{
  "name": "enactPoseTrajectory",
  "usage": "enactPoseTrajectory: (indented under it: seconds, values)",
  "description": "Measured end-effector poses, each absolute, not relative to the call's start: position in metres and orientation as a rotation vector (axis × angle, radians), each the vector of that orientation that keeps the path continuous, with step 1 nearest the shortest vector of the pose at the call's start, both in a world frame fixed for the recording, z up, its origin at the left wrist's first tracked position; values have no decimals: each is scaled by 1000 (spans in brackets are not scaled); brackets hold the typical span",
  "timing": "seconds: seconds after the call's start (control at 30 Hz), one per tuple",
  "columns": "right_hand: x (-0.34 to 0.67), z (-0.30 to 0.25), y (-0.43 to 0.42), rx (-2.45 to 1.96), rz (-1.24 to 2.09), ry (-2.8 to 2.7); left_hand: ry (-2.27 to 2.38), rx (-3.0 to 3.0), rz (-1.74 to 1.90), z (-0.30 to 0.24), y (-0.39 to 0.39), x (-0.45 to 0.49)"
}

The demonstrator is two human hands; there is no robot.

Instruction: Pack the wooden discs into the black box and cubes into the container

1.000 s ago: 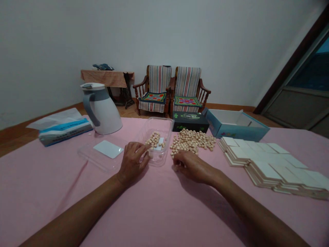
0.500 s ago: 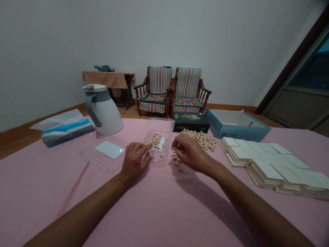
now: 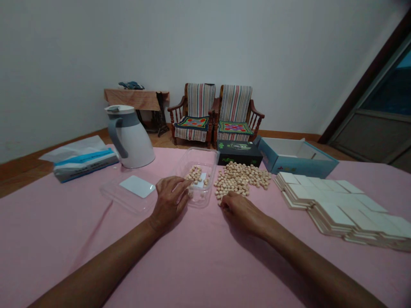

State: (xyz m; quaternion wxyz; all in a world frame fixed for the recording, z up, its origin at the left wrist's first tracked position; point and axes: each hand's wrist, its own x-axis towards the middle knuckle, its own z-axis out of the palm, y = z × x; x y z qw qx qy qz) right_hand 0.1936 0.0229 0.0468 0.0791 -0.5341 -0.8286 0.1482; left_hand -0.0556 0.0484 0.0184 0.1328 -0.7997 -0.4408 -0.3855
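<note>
A clear plastic container point(image 3: 210, 194) stands in the middle of the table, with a small heap of pale wooden beads point(image 3: 194, 174) inside. My left hand point(image 3: 171, 197) is closed at its near left corner, the fingers over the rim and the thumb beside them. To the right of the container spreads a larger pile of the same beads point(image 3: 236, 182) on the cloth. At that pile's near edge my right hand point(image 3: 240, 211) is low, its fingertips pinched together by a bead. The hand partly hides what lies between the fingers.
A clear lid point(image 3: 128, 203) lies left of the container, near a white jug point(image 3: 136, 147) and a tissue pack point(image 3: 85, 162). Behind the pile are a black box point(image 3: 239, 153) and an open blue box point(image 3: 298, 164). Stacked white tiles point(image 3: 337, 203) cover the right side.
My right hand has come down and nearer to me, from over the pile to its near edge, uncovering more beads. My left hand stays at the container.
</note>
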Motion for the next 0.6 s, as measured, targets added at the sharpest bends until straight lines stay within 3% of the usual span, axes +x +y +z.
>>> enactPoseTrajectory:
  seconds: [0.17,0.43,0.6]
  values:
    - [201,49,28,-1510,433,-2448,-1296,-2296,-1078,19,47,-55]
    - [180,103,55,-1156,353,-2077,-1197,-2332,-1069,20,51,-57]
    - [182,91,54,-1242,372,-2121,-1178,-2334,-1049,20,50,-58]
